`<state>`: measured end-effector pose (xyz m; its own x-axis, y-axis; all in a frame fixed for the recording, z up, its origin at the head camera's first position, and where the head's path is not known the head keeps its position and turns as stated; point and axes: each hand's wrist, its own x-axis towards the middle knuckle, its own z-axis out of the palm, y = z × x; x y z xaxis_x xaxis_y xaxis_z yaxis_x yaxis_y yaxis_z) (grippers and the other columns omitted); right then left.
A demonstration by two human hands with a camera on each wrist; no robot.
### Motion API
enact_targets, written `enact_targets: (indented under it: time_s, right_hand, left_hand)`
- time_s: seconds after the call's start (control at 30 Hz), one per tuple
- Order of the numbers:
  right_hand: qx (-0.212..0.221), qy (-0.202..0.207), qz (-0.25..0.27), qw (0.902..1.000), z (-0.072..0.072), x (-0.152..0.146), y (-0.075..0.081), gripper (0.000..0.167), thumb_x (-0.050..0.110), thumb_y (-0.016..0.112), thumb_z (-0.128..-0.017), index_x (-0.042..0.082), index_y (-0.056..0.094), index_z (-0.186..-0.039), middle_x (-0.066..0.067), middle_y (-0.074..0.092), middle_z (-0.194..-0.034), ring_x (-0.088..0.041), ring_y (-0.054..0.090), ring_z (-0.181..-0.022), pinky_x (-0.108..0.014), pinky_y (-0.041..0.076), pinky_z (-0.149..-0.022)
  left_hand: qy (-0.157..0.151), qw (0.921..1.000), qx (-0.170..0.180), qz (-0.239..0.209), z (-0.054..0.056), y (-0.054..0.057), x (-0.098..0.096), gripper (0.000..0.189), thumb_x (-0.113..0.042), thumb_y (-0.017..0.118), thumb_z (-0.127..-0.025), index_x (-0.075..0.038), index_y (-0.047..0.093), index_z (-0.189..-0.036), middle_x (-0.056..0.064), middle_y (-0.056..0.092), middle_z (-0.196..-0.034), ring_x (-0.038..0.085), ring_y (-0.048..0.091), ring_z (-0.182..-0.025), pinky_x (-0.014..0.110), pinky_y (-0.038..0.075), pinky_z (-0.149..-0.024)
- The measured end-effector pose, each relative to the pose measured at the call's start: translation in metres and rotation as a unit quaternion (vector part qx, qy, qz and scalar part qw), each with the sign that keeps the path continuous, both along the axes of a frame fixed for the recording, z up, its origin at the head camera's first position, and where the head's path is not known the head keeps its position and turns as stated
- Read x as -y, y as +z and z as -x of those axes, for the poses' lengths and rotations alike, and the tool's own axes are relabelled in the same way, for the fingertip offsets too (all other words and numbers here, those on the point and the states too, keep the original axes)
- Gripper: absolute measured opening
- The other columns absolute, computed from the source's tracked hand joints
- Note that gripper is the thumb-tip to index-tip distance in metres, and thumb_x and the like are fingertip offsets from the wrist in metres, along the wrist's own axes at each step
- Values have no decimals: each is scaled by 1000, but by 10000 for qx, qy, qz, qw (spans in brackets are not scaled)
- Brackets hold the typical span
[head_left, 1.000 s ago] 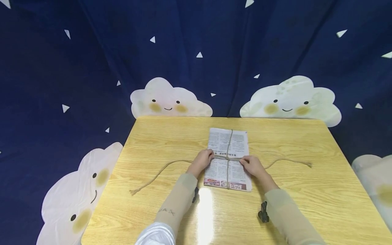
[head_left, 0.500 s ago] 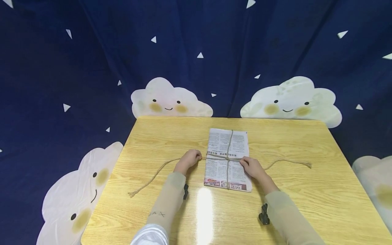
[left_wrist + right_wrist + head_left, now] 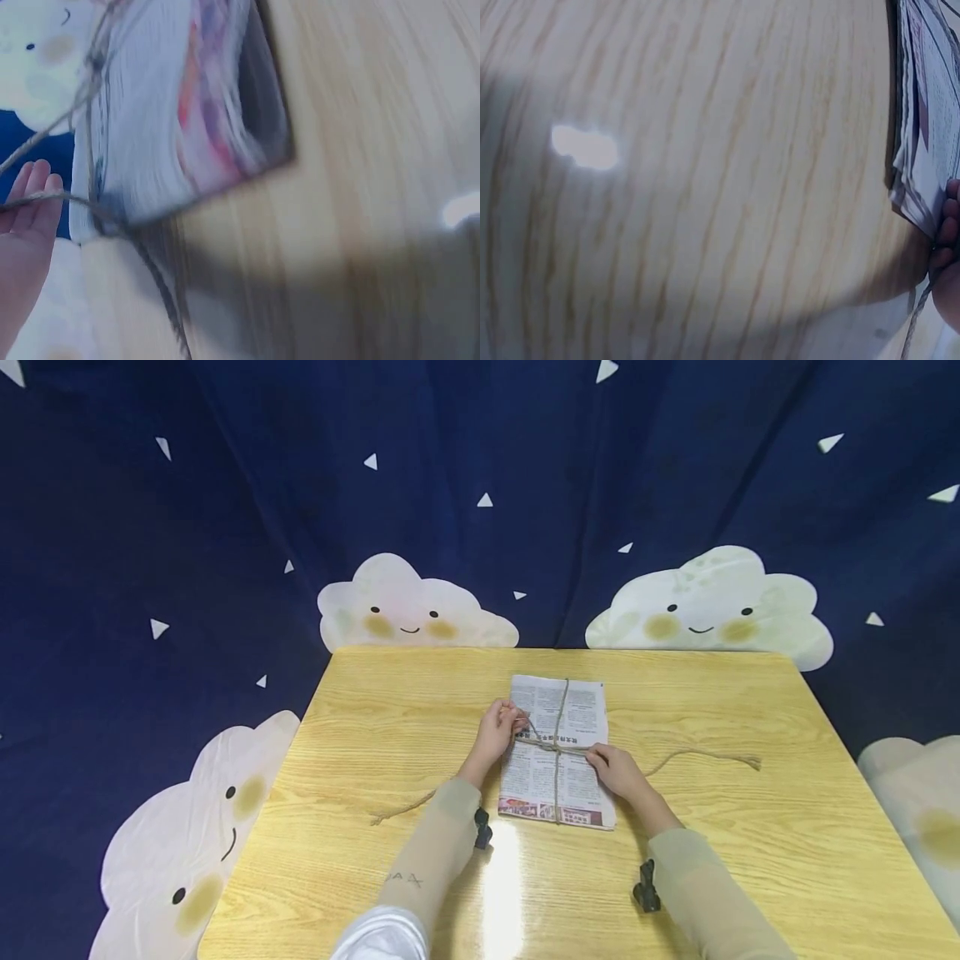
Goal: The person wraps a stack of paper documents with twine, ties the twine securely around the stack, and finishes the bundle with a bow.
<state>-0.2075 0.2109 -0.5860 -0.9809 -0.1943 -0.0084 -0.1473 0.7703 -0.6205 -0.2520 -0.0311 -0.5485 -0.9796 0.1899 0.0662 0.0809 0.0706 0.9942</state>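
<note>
A folded newspaper stack [image 3: 528, 781] lies on the table, wrapped by brown twine [image 3: 557, 785] that crosses near its middle. At its left edge my left hand [image 3: 491, 735] is raised and holds a strand of the twine, which slants up from the crossing. In the left wrist view, twine runs across the extended fingers of the left hand [image 3: 26, 232]; the thumb is hidden. My right hand [image 3: 618, 768] pinches the twine at the right edge of the stack. The right wrist view shows the right hand's [image 3: 946, 255] curled fingers at the paper corner, with twine trailing below.
The wooden table [image 3: 720, 843] carries one loose twine end [image 3: 405, 808] on the left and another twine end [image 3: 712, 755] on the right. A dark blue curtain [image 3: 450, 443] with white clouds hangs behind it. Black devices sit at both wrists.
My left hand first slid left along the twine off the stack, then came back right and up with a strand. The left loose end was drawn inward. The right hand stayed in place.
</note>
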Motion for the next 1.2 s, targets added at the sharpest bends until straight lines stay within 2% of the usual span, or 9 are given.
enact_targets:
  time_s: [0.13, 0.23, 0.4, 0.5, 0.63, 0.77, 0.87, 1.0, 1.2]
  right_hand:
    - [-17, 30, -3, 10000, -1, 0, 1, 18, 19, 48, -95, 8, 63, -96, -14, 64, -97, -37, 58, -96, -50, 45, -83]
    - [-53, 54, -20, 10000, -1, 0, 1, 17, 18, 48, -95, 8, 62, -95, -13, 64, -94, -35, 59, -93, -49, 45, -81]
    - [-49, 35, -20, 10000, -2, 0, 1, 17, 18, 48, -95, 8, 61, -93, -13, 64, -92, -34, 59, -90, -48, 45, -79]
    - [-26, -26, -2, 10000, -2, 1, 1, 17, 18, 48, -95, 8, 61, -92, -12, 64, -91, -33, 59, -89, -48, 45, -80]
    - [-18, -81, 25, 10000, -3, 2, 2, 17, 18, 48, -95, 8, 61, -91, -12, 64, -90, -32, 59, -87, -47, 45, -79]
    - [2, -118, 70, 9999, -3, 3, 2, 17, 17, 47, -95, 8, 61, -91, -13, 64, -91, -31, 58, -87, -47, 45, -79]
    - [24, -167, 107, 9998, -4, 3, 2, 17, 17, 47, -95, 8, 61, -91, -12, 63, -90, -30, 58, -86, -46, 45, -78]
    - [15, -167, 104, 9998, -5, 3, 2, 17, 18, 48, -95, 8, 61, -90, -11, 62, -87, -27, 56, -81, -45, 45, -76]
    - [-37, -155, 139, 9998, -5, 3, 0, 16, 17, 49, -95, 8, 61, -89, -9, 62, -85, -25, 55, -78, -43, 44, -73]
  left_hand:
    - [-421, 9939, 240, -994, -3, 7, -14, 20, -8, 34, -99, 10, 37, -106, 39, 55, -104, 48, 54, -100, 48, 46, -88]
    - [-670, 9880, 239, -1371, -8, 16, -23, 23, -6, 32, -99, 16, 34, -107, 45, 51, -100, 55, 50, -98, 58, 40, -89]
    - [-491, 9910, 233, -1224, -11, 20, -35, 26, -5, 39, -97, 17, 40, -111, 34, 53, -79, 47, 56, -76, 57, 45, -79]
    - [-314, 9931, 328, -1079, -10, 13, -41, 26, -7, 43, -96, 14, 45, -111, 13, 51, -70, 28, 51, -61, 41, 50, -62]
    - [-225, 9957, 463, -775, -6, 1, -46, 26, -11, 41, -97, 9, 52, -112, 2, 46, -71, 12, 41, -60, 22, 36, -54]
    - [-414, 9941, 730, -684, -5, -5, -48, 32, -11, 34, -99, 4, 52, -121, 6, 44, -78, 12, 39, -67, 22, 34, -59]
    - [-653, 9911, 929, -693, -6, -4, -45, 35, -6, 33, -99, 4, 46, -130, 18, 47, -87, 13, 38, -71, 26, 35, -63]
    - [-819, 9927, 802, -372, -11, 2, -40, 35, 0, 40, -95, 6, 46, -129, 34, 52, -101, 19, 47, -74, 33, 45, -69]
    - [-376, 9933, 662, -867, -18, 7, -34, 26, 4, 57, -86, 14, 59, -110, 32, 61, -98, 40, 63, -86, 42, 52, -78]
